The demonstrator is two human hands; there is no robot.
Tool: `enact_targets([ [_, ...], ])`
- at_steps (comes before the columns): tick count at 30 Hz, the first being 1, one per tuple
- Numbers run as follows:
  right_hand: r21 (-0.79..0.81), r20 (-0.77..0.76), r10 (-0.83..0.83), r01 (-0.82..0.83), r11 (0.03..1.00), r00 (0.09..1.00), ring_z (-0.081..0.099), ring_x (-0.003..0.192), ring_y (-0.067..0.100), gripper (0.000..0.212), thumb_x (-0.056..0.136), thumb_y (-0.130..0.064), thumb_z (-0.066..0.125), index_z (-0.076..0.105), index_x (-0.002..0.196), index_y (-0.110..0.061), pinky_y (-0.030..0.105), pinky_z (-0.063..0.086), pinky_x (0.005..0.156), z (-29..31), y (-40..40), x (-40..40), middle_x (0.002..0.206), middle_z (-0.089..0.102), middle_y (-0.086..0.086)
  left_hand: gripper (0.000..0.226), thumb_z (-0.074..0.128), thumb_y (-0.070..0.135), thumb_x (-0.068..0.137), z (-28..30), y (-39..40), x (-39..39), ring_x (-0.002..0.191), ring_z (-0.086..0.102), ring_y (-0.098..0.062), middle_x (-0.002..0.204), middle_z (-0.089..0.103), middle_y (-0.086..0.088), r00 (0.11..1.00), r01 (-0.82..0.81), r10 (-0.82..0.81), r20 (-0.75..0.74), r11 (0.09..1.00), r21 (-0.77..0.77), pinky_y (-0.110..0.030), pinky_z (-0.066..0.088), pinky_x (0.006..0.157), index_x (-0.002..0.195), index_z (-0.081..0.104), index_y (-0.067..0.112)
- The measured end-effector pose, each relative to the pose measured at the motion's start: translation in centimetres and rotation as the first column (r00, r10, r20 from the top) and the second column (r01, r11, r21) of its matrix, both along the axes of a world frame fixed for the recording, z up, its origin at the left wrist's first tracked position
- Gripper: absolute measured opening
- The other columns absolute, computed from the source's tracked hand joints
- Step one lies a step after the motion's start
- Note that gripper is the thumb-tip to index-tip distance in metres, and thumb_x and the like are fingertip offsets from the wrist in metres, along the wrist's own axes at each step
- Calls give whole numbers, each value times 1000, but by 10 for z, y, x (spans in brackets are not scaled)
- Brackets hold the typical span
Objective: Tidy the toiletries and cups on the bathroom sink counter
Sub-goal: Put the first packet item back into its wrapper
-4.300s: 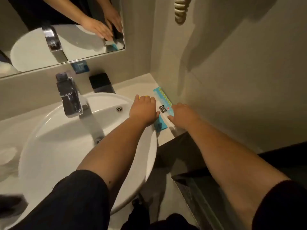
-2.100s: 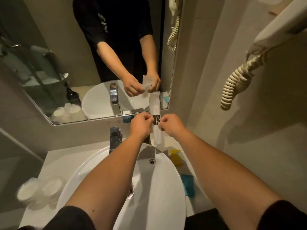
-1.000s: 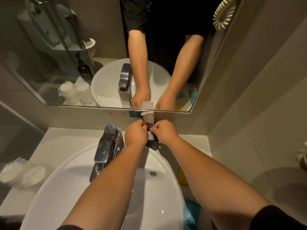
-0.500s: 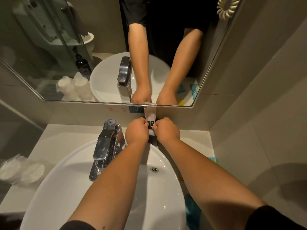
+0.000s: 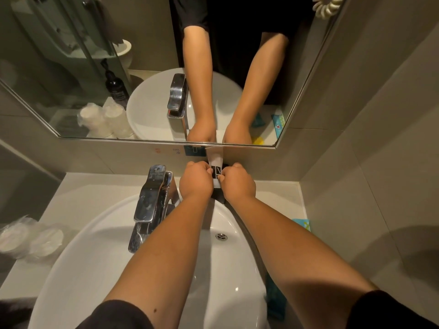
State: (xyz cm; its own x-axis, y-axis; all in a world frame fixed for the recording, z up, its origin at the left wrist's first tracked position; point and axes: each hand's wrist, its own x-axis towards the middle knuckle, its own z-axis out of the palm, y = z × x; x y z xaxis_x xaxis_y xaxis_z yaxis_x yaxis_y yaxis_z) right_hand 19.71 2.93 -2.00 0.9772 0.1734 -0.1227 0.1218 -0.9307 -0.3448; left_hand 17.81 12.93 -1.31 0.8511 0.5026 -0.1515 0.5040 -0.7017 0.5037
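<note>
Both hands pinch a narrow white toiletry packet [image 5: 216, 163] with a black label, held upright against the back wall just under the mirror. My left hand [image 5: 196, 181] grips its left edge and my right hand [image 5: 238, 184] its right edge. A black holder [image 5: 219, 195] shows just below the packet, mostly hidden by my hands. Two plastic-wrapped white cups [image 5: 31, 238] lie on the counter at far left. Blue packets [image 5: 303, 224] lie on the counter to the right of the basin, partly behind my right forearm.
The round white basin [image 5: 99, 245] fills the middle, with a chrome tap [image 5: 152, 198] at its back. The mirror [image 5: 71, 91] sits above the counter's back wall. A tiled side wall [image 5: 368, 162] closes in on the right. A coiled cord [image 5: 326, 7] hangs top right.
My hands carried the white packet from the right side of the counter to the back wall behind the basin. Over the last second they have lowered it slightly toward the black holder.
</note>
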Motion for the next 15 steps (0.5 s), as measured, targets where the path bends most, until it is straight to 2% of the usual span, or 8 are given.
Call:
enact_targets([
  [4,68,23,-44,42,997,999,60,81,29,20,97,-30,52,67,103,-19,37,53,68,0,-1,1,106,55,9,24,48,28,99,1,0,0,76,48,-21,111,54,-11,1000,0,0,5,1000,-7,-34,38,67,107,68,19],
  [10,173,29,-99,93,981,995,61,94,30,25,95,-33,56,63,113,-18,41,54,75,7,-11,0,114,59,8,25,49,29,98,6,-3,-8,93,58,-30,114,56,-11,999,28,-28,38,999,-16,-34,38,68,114,64,17],
  [13,169,48,-91,82,982,995,60,95,29,24,96,-34,54,63,110,-16,37,52,73,16,-20,-4,113,60,7,27,49,29,98,15,-5,-16,98,57,-30,117,56,-11,996,68,-69,59,997,20,-37,41,71,119,59,16],
  [15,113,89,-46,36,993,995,59,99,29,26,97,-33,51,64,110,-15,37,50,74,24,-29,-9,114,59,9,27,49,29,97,21,-7,-24,102,56,-30,116,57,-11,988,128,-136,76,986,104,-41,43,77,119,57,15],
])
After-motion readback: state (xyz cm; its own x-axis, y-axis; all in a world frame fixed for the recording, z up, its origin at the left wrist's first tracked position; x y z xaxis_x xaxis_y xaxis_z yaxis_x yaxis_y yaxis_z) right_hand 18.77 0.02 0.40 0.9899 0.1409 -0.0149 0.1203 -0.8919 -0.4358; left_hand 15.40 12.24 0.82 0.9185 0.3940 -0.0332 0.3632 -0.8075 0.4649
